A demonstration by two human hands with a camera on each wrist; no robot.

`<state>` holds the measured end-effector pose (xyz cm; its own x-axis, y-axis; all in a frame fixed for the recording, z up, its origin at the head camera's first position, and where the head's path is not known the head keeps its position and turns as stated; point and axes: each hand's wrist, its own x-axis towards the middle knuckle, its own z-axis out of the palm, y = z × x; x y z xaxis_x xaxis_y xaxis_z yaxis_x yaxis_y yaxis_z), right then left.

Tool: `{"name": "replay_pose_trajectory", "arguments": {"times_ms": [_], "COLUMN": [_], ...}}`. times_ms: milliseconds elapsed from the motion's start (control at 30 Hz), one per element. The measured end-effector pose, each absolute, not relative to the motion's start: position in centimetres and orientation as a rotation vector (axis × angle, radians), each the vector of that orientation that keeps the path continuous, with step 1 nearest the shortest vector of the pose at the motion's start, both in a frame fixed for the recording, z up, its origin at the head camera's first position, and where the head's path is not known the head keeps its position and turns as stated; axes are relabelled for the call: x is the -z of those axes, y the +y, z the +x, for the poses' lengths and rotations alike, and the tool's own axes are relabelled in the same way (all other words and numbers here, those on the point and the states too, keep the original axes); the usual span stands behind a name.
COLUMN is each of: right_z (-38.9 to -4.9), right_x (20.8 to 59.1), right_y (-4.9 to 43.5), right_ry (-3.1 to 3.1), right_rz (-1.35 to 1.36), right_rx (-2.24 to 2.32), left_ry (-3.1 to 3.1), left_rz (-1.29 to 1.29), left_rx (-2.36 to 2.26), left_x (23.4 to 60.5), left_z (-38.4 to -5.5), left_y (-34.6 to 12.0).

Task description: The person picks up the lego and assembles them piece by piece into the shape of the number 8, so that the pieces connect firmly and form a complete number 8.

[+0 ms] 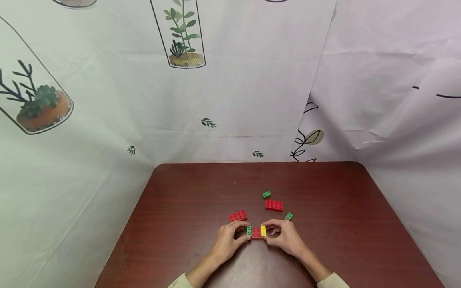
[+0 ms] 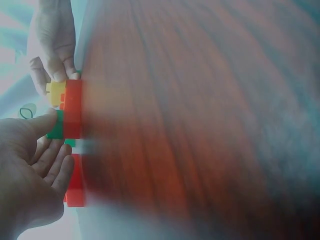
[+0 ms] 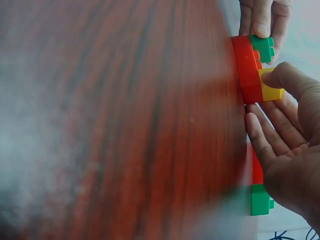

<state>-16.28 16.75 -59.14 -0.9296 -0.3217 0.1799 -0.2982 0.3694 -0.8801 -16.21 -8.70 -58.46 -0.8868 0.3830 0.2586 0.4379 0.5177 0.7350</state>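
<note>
A red toy building block (image 1: 256, 233) lies studs up on the table, with a small green block (image 1: 249, 231) on its left end and a small yellow block (image 1: 263, 231) on its right end. My left hand (image 1: 226, 241) pinches the green block between thumb and fingers. On the other side, my right hand (image 1: 287, 239) pinches the yellow block. In the left wrist view, the red block (image 2: 73, 109) sits below both smaller ones, its middle studs bare. The right wrist view shows my right thumb pressed on the yellow block (image 3: 270, 85).
Behind my left hand lies another red block (image 1: 238, 215). A third red block (image 1: 274, 205) is farther back, near a small green block (image 1: 266, 194). One more green block (image 1: 289, 216) lies just behind my right hand. A patterned white cloth (image 1: 230, 100) hangs behind the brown table (image 1: 187, 188).
</note>
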Motion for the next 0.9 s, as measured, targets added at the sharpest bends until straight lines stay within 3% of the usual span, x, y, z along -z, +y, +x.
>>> {"name": "replay_pose_trajectory", "arguments": {"times_ms": [900], "right_z": [-16.20], "right_x": [59.08], "right_y": [17.35], "right_ry": [2.450], "right_rz": [-0.571], "right_rx": [1.668], "left_ry": [-2.679], "left_rz": [-0.740], "left_rx": [1.299], "left_x": [58.45], "left_z": [-16.00], "left_y": [-8.75]}}
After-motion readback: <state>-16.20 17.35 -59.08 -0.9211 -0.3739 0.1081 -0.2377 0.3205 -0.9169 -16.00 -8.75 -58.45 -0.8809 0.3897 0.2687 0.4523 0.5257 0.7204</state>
